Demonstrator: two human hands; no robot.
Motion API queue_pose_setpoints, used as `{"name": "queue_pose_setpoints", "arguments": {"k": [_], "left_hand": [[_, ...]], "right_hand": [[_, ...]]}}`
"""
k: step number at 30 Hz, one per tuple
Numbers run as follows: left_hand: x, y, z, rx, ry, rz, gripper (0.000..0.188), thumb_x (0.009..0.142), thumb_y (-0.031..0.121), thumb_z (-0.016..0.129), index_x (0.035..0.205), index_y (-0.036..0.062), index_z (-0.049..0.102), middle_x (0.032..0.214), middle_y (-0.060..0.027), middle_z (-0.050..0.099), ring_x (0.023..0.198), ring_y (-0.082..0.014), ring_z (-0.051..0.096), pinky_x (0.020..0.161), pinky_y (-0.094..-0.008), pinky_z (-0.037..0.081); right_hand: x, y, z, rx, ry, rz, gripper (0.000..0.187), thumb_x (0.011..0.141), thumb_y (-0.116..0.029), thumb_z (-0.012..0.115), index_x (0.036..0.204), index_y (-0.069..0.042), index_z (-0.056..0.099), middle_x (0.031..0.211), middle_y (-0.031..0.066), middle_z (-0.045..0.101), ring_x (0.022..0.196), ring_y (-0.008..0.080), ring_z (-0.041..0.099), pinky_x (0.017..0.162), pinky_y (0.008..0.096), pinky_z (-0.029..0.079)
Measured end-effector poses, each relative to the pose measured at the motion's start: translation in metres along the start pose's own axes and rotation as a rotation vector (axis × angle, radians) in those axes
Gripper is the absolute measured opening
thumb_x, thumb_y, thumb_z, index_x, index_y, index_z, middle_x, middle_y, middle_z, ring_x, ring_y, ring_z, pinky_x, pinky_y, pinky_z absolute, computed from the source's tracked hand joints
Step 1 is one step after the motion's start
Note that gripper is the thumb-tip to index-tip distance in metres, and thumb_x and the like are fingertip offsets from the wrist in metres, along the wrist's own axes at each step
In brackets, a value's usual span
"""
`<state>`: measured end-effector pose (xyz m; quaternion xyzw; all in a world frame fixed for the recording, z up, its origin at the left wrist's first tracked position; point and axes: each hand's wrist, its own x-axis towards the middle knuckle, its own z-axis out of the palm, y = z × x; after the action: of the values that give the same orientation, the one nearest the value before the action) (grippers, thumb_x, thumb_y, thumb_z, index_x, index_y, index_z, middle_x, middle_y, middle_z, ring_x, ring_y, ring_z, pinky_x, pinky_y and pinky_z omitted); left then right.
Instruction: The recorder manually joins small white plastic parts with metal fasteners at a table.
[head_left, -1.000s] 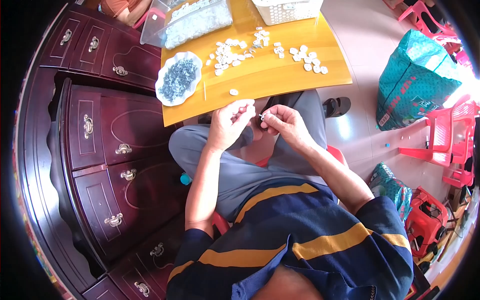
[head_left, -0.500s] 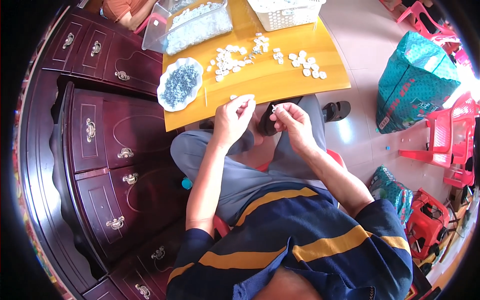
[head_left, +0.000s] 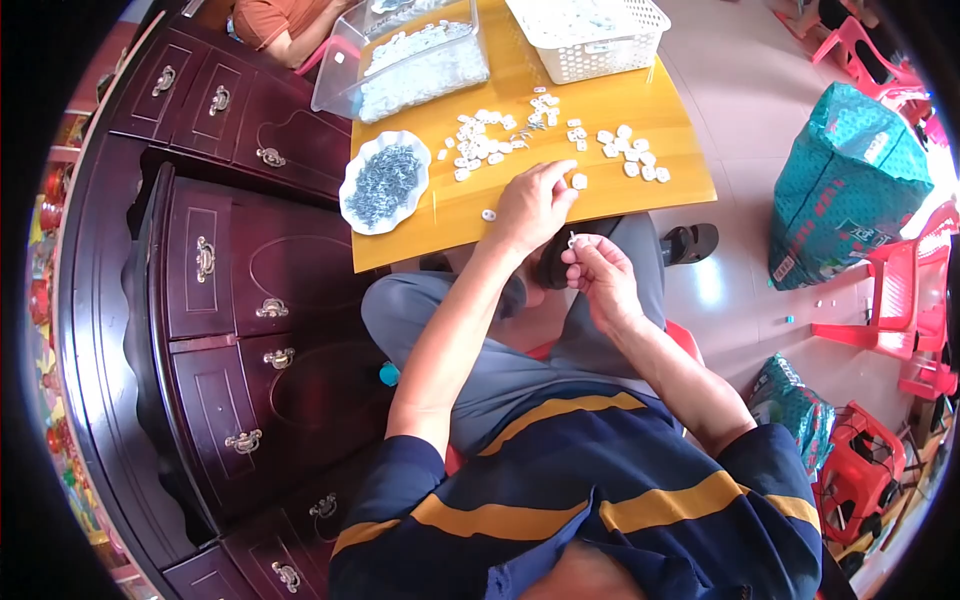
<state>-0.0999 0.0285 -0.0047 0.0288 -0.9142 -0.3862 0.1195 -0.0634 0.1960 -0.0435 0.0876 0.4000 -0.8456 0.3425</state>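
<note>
My left hand (head_left: 535,207) reaches over the near edge of the yellow table (head_left: 640,190), fingers stretched out. By its fingertips lies a small white squarish piece (head_left: 579,181). Lower down, in front of the table edge, my right hand (head_left: 605,275) pinches a small whitish piece (head_left: 572,241) between thumb and finger; its exact kind is too small to make out. Another white piece (head_left: 488,215) lies near the table edge. Farther back are a loose heap of white pieces (head_left: 480,140) and a smaller group (head_left: 630,150) to the right.
A scalloped white dish (head_left: 349,192) of thin grey metal bits stands at the table's left. Behind are a clear plastic bin (head_left: 335,95) and a white perforated basket (head_left: 575,65). Dark wooden drawers (head_left: 250,240) flank the left; a teal bag (head_left: 840,190) and red chairs (head_left: 880,300) stand right.
My left hand has moved forward and right over the table. A white piece now lies by its fingertips where none lay before. My right hand keeps its pinch. The whole view has shifted slightly.
</note>
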Motion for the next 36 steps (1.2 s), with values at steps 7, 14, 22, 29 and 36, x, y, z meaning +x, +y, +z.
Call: {"name": "queue_pose_setpoints", "arguments": {"k": [7, 14, 22, 29, 36], "left_hand": [[-0.041, -0.040, -0.069, 0.143, 0.151, -0.030, 0.023, 0.083, 0.008, 0.071, 0.106, 0.0050, 0.072, 0.086, -0.0114, 0.068, 0.070, -0.0263, 0.066, 0.067, -0.0366, 0.054], [-0.061, -0.049, -0.071, 0.147, 0.092, -0.097, 0.022, 0.084, 0.013, 0.075, 0.105, 0.0057, 0.073, 0.085, -0.0106, 0.067, 0.070, -0.0235, 0.066, 0.067, -0.0354, 0.054], [-0.058, -0.057, -0.063, 0.151, 0.140, -0.059, 0.014, 0.084, 0.010, 0.075, 0.093, 0.0036, 0.067, 0.084, -0.0109, 0.066, 0.074, -0.0263, 0.068, 0.067, -0.0362, 0.054], [-0.070, -0.042, -0.057, -0.077, 0.133, -0.069, 0.012, 0.088, 0.007, 0.072, 0.093, 0.0014, 0.063, 0.081, -0.0082, 0.069, 0.070, -0.0175, 0.070, 0.063, -0.0298, 0.054], [-0.095, -0.017, -0.037, -0.595, 0.030, -0.207, 0.012, 0.092, 0.002, 0.070, 0.104, 0.0004, 0.073, 0.088, -0.0008, 0.070, 0.074, -0.0047, 0.064, 0.067, -0.0200, 0.053]], "right_hand": [[-0.001, 0.000, 0.007, -0.040, -0.061, 0.017, 0.011, 0.101, -0.019, 0.061, 0.105, -0.009, 0.064, 0.086, 0.0007, 0.070, 0.066, 0.0049, 0.060, 0.062, 0.0204, 0.050], [-0.001, 0.002, 0.006, -0.112, -0.085, 0.031, 0.012, 0.101, -0.020, 0.061, 0.104, -0.009, 0.064, 0.086, 0.0007, 0.070, 0.066, 0.0048, 0.060, 0.062, 0.0207, 0.050], [-0.003, -0.002, 0.011, -0.151, -0.071, 0.018, 0.012, 0.100, -0.019, 0.062, 0.099, -0.007, 0.064, 0.086, 0.0007, 0.068, 0.066, 0.0049, 0.056, 0.063, 0.0201, 0.047], [-0.006, -0.004, 0.013, -0.258, -0.145, -0.012, 0.012, 0.101, -0.020, 0.061, 0.100, -0.008, 0.065, 0.086, -0.0007, 0.068, 0.069, 0.0039, 0.057, 0.067, 0.0198, 0.048], [-0.002, 0.002, 0.007, -0.223, -0.107, -0.018, 0.012, 0.101, -0.020, 0.061, 0.103, -0.010, 0.065, 0.086, -0.0009, 0.069, 0.067, 0.0043, 0.058, 0.064, 0.0200, 0.048]]}}
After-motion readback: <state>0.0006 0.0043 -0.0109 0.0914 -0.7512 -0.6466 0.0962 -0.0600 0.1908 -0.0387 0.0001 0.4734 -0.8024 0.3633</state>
